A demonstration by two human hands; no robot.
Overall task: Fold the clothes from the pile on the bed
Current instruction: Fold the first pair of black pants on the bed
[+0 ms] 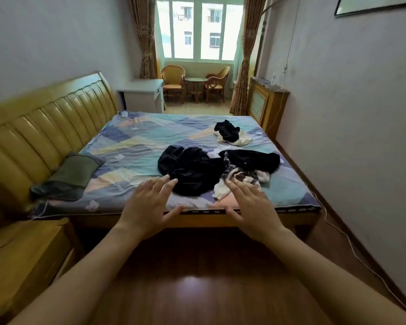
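A loose pile of clothes lies on the bed [131, 148], near its front edge: a crumpled black garment [188, 170], a second black garment [253, 160] to its right, and a white and striped piece [239, 179] between them. Further back lies a smaller heap, black cloth on cream cloth [230, 133]. My left hand [148, 207] hovers with fingers spread just in front of the black garment, holding nothing. My right hand [251, 205] is also spread and empty, over the front edge of the bed by the white piece.
A dark green pillow [68, 177] rests by the yellow headboard [45, 123] on the left. A wooden nightstand [21, 259] stands at the near left. Wood floor lies between me and the bed. A white cable [352, 249] runs along the right wall.
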